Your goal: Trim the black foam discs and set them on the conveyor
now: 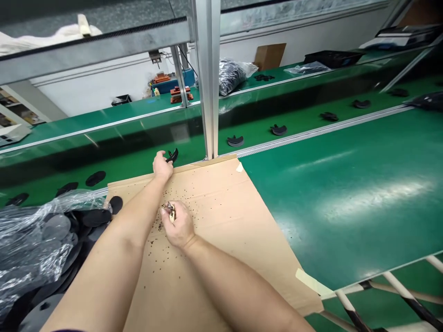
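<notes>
Reaching over the far edge of the cardboard sheet (214,221), my left hand (162,166) is closed on a black curved plastic part (173,156) above the green conveyor. My right hand (180,227) is closed around what looks like a small pair of nippers (172,213), with a metal tip and pale yellow handles; most of the tool is hidden in the palm. Tiny dark scraps (161,226) lie scattered on the cardboard around this hand. Black round parts (98,216) are heaped at the left, partly under clear plastic wrap (31,235).
More black parts sit spaced along the conveyor, such as a curved one (236,141) and a round one (95,178). A metal post (207,83) rises at the cardboard's far edge. Green table surface (346,198) extends right. A filled plastic bag (231,76) stands beyond.
</notes>
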The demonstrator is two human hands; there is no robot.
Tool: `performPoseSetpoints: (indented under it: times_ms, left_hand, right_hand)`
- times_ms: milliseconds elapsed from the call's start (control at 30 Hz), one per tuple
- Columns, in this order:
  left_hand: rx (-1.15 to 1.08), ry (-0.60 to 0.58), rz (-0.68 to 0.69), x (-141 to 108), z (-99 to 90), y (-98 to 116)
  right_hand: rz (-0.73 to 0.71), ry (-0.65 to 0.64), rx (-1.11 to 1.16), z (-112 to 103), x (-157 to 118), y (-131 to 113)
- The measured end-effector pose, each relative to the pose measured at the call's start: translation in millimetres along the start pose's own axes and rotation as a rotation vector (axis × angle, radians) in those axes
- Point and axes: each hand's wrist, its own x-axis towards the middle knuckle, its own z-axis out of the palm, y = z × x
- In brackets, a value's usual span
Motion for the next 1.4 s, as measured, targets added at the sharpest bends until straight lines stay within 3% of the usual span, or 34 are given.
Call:
performPoseSetpoints:
  times_ms: [100,233,467,567,667,833,1000,1400]
  left_hand:
    - [-0.121,0.077,-0.018,-11.2,-16.5,-3.8]
    - [-0.469,0.143,-0.182,-38.6,-51.2,-17.6]
    - [-1.110,0.051,-0.408,-135.9,-126.0,-52.1]
    - [-1.345,-0.018,-0.440,-176.3,-139.1,-64.4]
    - [-1.444,-0.093,-0.462,-197.8,-139.2,-75.7]
    - [-1.566,-0.183,-0.510,-196.0,-137.0,-86.8]
    - [-1.533,-0.257,-0.546,-188.4,-139.3,-86.4]
    - [-1.472,-0.275,-0.512,-184.8,-140.7,-89.5]
  right_hand:
    - [-0.007,-0.003,0.002,-0.1,-0.2,0.4]
    - [-0.013,-0.061,0.002,0.5,-0.1,2.7]
    - [0.017,-0.095,0.018,-2.2,0.8,4.5]
    - [-0.081,-0.198,-0.084,-7.2,-4.8,-0.9]
    - [-0.213,-0.278,-0.199,-11.3,-12.2,-6.9]
    - [-0.345,-0.372,-0.391,-13.1,-16.8,-10.9]
    - [-0.434,-0.389,-0.472,-12.0,-15.9,-8.1]
    - [-0.444,-0.406,-0.525,-9.2,-17.1,-7.8]
